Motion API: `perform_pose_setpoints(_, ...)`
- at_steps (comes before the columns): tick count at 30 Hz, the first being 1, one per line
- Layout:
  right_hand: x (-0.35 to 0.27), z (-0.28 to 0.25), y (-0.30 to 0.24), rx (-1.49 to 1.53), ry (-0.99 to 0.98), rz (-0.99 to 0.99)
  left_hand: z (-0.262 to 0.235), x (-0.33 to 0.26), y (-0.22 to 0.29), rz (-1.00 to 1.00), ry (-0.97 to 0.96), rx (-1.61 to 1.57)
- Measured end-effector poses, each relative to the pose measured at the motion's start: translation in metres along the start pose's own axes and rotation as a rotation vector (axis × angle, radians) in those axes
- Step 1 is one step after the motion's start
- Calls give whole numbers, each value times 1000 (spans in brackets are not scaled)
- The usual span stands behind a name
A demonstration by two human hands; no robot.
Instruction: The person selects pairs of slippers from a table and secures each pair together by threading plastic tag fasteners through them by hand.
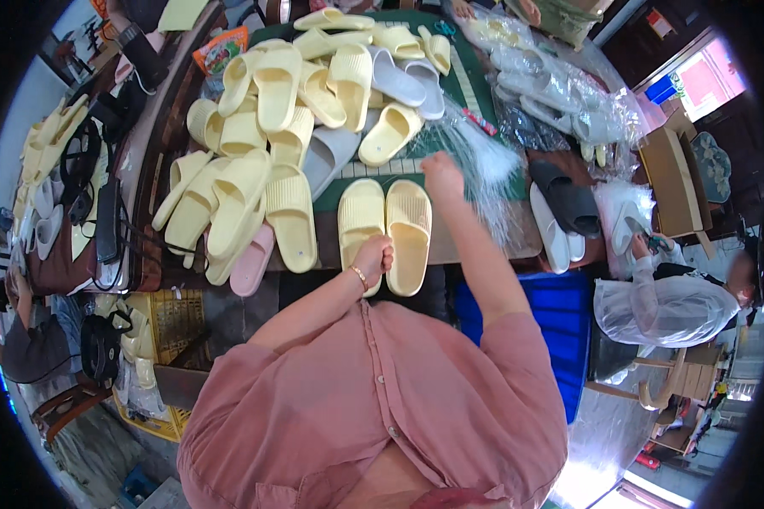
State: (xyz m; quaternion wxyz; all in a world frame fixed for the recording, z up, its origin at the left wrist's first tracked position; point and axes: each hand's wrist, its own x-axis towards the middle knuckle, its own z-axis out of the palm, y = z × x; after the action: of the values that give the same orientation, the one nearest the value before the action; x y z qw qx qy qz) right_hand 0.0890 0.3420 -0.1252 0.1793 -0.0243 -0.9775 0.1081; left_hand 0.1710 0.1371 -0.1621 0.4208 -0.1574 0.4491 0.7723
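A pair of pale yellow slide slippers [408,246] lies side by side at the table's near edge, ribbed straps away from me. My left hand [373,260] is closed over the heel part of the left slipper, by the gap between the two. What its fingers grip, if anything, is hidden. Just beyond the right slipper's toe, my right hand [443,178] is closed too, and its contents cannot be made out. Beside it spreads a bundle of thin clear plastic bags [484,161]. A heap of yellow slippers [278,85] with some grey slippers [329,157] lies to the left.
A pink slipper [252,261] sits at the heap's near edge. Black slippers [564,197] and bagged slippers [560,93] lie on the right. A blue bin [526,331] stands below the table edge, a yellow crate [176,318] at left. A co-worker [666,305] works at far right.
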Motion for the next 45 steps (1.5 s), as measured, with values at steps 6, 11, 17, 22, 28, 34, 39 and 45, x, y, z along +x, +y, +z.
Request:
perform_pose_setpoints(6,-13,23,-35,103,-263,35,11,7,-1,-56,-14,170)
perform_pose_setpoints(11,-7,30,-37,131,-502,257,17,29,-12,-95,23,74)
perform_pose_setpoints(17,6,60,-9,199,-753,238,20,51,-19,-89,125,-62)
perform_pose_setpoints(22,1,52,-10,535,-1033,459,3,55,-27,-125,84,-117)
perform_pose_setpoints(28,-5,71,7,529,-1014,366,15,47,-23,-94,100,-128)
perform_pose_setpoints(34,-5,63,-2,596,-983,329,-5,55,-28,-130,-8,-200)
perform_pose_setpoints(39,-11,45,4,541,-821,336,14,24,-8,-143,-22,-14)
perform_pose_setpoints(45,-15,16,-19,363,-134,54,-4,6,8,-61,12,-20)
